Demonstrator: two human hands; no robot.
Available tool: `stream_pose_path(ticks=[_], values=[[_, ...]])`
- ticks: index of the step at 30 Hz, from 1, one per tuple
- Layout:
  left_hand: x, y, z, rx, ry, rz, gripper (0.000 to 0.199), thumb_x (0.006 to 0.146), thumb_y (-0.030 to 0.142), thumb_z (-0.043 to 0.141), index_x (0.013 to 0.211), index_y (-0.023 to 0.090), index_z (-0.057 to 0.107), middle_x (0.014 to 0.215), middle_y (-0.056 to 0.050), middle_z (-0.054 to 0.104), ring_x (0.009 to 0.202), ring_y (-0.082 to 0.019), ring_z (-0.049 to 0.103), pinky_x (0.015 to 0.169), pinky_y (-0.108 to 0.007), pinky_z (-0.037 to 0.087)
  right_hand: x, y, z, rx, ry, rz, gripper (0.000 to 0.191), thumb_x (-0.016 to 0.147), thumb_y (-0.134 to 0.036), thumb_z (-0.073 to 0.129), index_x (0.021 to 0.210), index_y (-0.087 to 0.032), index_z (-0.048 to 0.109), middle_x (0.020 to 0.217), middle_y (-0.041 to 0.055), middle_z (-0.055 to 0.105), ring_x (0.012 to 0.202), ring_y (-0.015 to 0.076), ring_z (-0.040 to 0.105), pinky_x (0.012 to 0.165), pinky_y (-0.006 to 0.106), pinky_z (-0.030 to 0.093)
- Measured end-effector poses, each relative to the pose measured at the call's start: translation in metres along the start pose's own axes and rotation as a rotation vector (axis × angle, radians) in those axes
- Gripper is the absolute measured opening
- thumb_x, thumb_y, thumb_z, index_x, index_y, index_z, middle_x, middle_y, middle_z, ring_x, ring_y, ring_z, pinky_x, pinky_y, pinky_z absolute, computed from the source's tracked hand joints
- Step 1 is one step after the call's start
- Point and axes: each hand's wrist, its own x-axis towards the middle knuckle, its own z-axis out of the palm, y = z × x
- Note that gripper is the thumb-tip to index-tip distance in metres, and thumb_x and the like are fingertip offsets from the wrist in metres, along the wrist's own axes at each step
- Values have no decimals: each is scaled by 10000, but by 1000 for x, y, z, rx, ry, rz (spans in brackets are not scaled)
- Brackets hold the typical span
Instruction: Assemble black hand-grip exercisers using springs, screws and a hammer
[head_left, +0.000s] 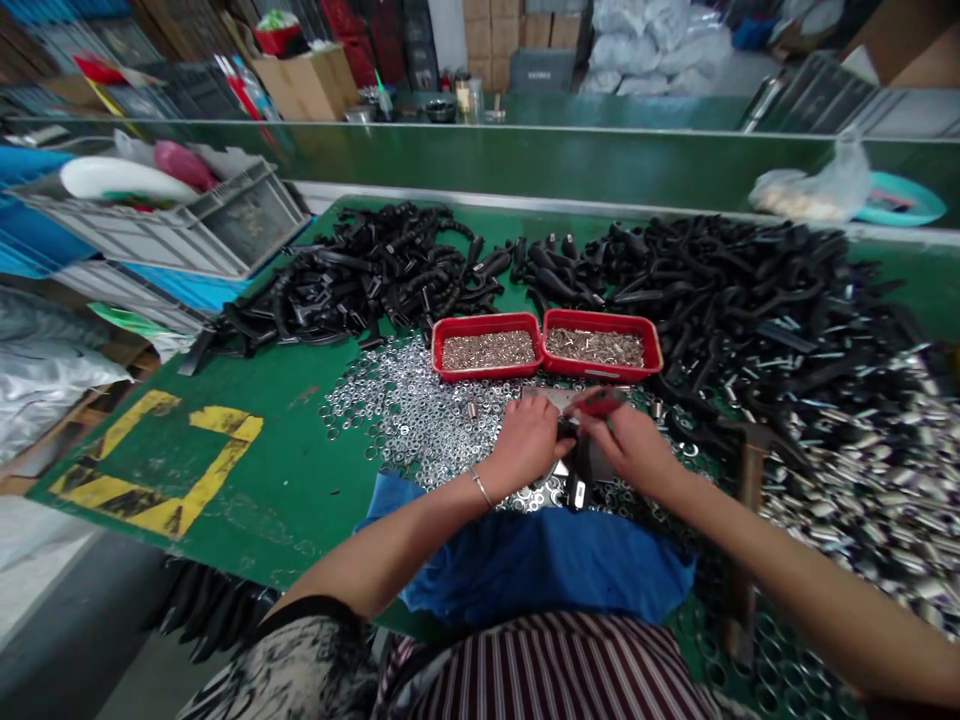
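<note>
My left hand (531, 436) is closed around one end of a black handle-like part (579, 470) that points toward me, just in front of the red trays. My right hand (626, 445) is pinched on a red-handled tool (600, 402) over the same part. Under both hands lies a metal plate (551, 394), mostly covered by them. The left red tray (487, 350) holds tiny metal pieces, the right one (600, 346) small pins. Silvery rings (420, 410) are spread left of my hands and beneath them.
Black parts (375, 265) are heaped at the back left, with another heap (735, 280) at the right. A hammer (748, 500) lies right of my right forearm, beside many metal sleeves (870, 500). Blue cloth (555, 565) covers the near edge. A grey crate (225, 225) stands at the left.
</note>
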Motion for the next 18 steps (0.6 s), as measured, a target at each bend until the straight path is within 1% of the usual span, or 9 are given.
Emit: stream_pose_path(ticks=[2,3,6,8,10,12,14,16,18], values=[[-4,2,-3,52,-3,-11,439,908,512,641,1093,115,639,1111,-152,634,1104,-334,548,961,-469,401,3,5,-12,-107,39,123,266,1008,-425,424,1106,-213,551,897,116,735,783,285,704,712,384,512],[-6,2,-5,68,-7,-22,453,906,534,638,1074,112,649,1093,-156,638,1087,-334,554,960,-473,401,1,12,-18,-215,11,194,258,995,-422,447,1091,-209,556,846,112,730,731,288,697,655,372,491],[-11,-8,-16,39,-27,-22,460,932,561,589,1053,124,668,1087,-151,644,1046,-315,568,941,-462,414,-17,45,-33,-541,-228,324,247,963,-426,505,991,-203,607,796,128,723,686,308,692,552,344,415],[-3,-28,-27,-6,5,14,379,986,499,522,1104,172,673,1114,-119,649,1057,-285,566,940,-439,418,-27,63,-40,-625,-271,318,297,965,-465,510,973,-196,637,882,152,731,755,319,701,550,344,411],[16,-59,-41,2,88,2,301,1023,390,457,1122,217,683,1117,-97,658,1077,-264,564,957,-424,408,-22,66,-44,-589,-180,231,316,968,-471,518,1035,-196,660,1017,156,726,850,308,699,599,353,446],[41,-94,-55,88,124,-122,290,1004,289,451,1071,180,711,1104,-139,670,1088,-283,574,958,-428,406,2,55,-42,-464,-84,103,267,969,-405,538,1080,-204,675,1078,130,716,908,277,685,686,359,480],[66,-125,-64,168,2,-244,240,928,212,524,992,120,737,1012,-183,695,1037,-302,610,911,-405,434,44,33,-31,-326,-69,-8,187,954,-308,556,998,-198,700,1009,102,721,910,250,670,756,356,489],[81,-144,-69,202,-84,-283,175,843,184,613,913,100,749,875,-179,707,964,-306,644,851,-370,458,93,9,-12,-318,-107,-98,183,944,-235,547,963,-190,723,1005,109,716,941,251,652,803,362,482],[85,-152,-67,219,-93,-276,149,816,174,639,880,100,751,816,-173,710,932,-311,662,822,-357,467,140,-11,12,-390,-187,-202,218,929,-173,538,987,-161,748,1042,146,715,1036,284,621,874,389,464]])
